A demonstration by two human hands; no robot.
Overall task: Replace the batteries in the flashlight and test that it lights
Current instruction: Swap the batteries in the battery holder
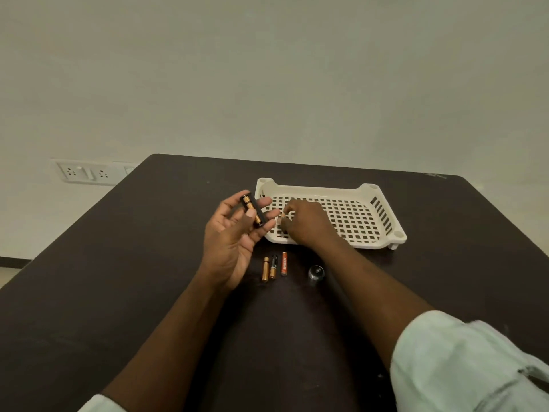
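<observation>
A wall socket plate (89,172) sits low on the pale wall, past the left edge of the dark table (118,292).

The person's left hand (234,236) is lifted over the table, palm up, fingers partly curled. It grips a black battery holder (252,211) between thumb and fingers. A gold and black battery (251,207) sits in the holder's open slot.

Just below that hand, three loose batteries lie side by side on the table. The left one is gold (265,269). The middle one is black and gold (273,266), touching or almost touching the first. The third is orange and red (284,264), a little apart.

The right hand (306,221) reaches into the near left corner of a cream plastic basket tray (371,233) with square holes. Its fingers are pinched together on something small and pale orange (282,215); I cannot tell what it is.

A shiny round flashlight piece (316,272) stands on the table below the tray, near the right forearm. Pale green sleeves (463,370) are rolled up both arms.
</observation>
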